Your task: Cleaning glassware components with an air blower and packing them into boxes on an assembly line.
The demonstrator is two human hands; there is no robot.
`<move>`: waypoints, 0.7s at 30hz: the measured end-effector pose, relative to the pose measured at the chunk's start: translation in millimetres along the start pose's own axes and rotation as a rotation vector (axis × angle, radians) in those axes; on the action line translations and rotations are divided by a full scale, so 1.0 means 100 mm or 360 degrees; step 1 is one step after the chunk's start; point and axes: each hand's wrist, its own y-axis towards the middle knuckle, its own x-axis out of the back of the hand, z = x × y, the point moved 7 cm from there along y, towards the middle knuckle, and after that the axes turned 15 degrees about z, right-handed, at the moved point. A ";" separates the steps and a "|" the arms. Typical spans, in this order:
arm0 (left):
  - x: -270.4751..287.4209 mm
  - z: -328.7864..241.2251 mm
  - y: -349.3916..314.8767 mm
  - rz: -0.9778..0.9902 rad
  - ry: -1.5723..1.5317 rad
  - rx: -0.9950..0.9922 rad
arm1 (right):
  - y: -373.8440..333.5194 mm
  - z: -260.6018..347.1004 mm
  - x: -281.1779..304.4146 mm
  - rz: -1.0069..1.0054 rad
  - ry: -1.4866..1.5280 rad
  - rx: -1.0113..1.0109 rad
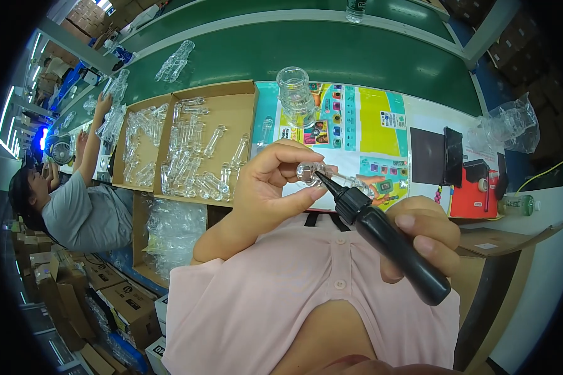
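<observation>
My left hand (272, 184) pinches a small clear glass piece (308, 174) with a round end and a narrow stem pointing right. In my right hand (426, 236) is a black squeeze bottle (394, 247), tilted so that its pointed nozzle (329, 182) meets the glass at its round end. Whether any liquid comes out is too small to tell. Beyond my hands a tall clear glass vessel (295, 99) stands upright on a colourful printed sheet (381, 134). Left of my hands, a divided cardboard tray (239, 103) holds several similar clear glass pieces (191, 156).
A black phone (453, 157), a red item (481, 199) and a green-tinted bottle (517, 205) lie to the right, near a bagged glass vessel (507, 128). At left a co-worker (91, 212) reaches over the green table (231, 53). Plastic bags (175, 231) fill a box below the tray.
</observation>
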 end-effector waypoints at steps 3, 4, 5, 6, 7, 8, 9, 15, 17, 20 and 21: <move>0.01 -0.05 0.00 -0.0037 0.0149 -0.0070 | -0.01 -0.02 -0.01 0.0046 0.0101 -0.0108; 0.02 -0.06 0.00 -0.0051 0.0226 -0.0070 | -0.01 -0.01 -0.01 0.0045 0.0086 -0.0087; 0.02 -0.05 0.00 -0.0051 0.0226 -0.0069 | 0.00 -0.01 -0.02 0.0045 0.0071 -0.0066; 0.03 -0.08 -0.01 -0.0078 0.0318 -0.0120 | 0.00 -0.02 -0.03 0.0046 0.0071 -0.0067; 0.03 -0.10 -0.01 -0.0105 0.0412 -0.0170 | 0.01 -0.02 -0.03 0.0027 0.0073 -0.0031; 0.04 -0.10 -0.02 -0.0106 0.0412 -0.0169 | 0.01 -0.01 -0.04 0.0008 0.0074 0.0006; 0.05 -0.12 -0.03 -0.0125 0.0562 -0.0193 | 0.00 -0.01 -0.04 0.0008 0.0075 0.0005; 0.03 -0.27 -0.06 -0.0256 0.1083 -0.0346 | 0.01 0.01 -0.04 0.0058 0.0037 0.0000; 0.02 -0.30 -0.05 -0.0265 0.1251 -0.0378 | 0.02 0.00 -0.04 0.0032 0.0029 -0.0056; 0.03 -0.30 -0.06 -0.0316 0.1291 -0.0403 | 0.00 -0.03 -0.01 0.0011 -0.0031 -0.0137; 0.04 -0.29 -0.07 -0.0327 0.1292 -0.0395 | -0.02 -0.02 0.01 0.0012 -0.0026 -0.0135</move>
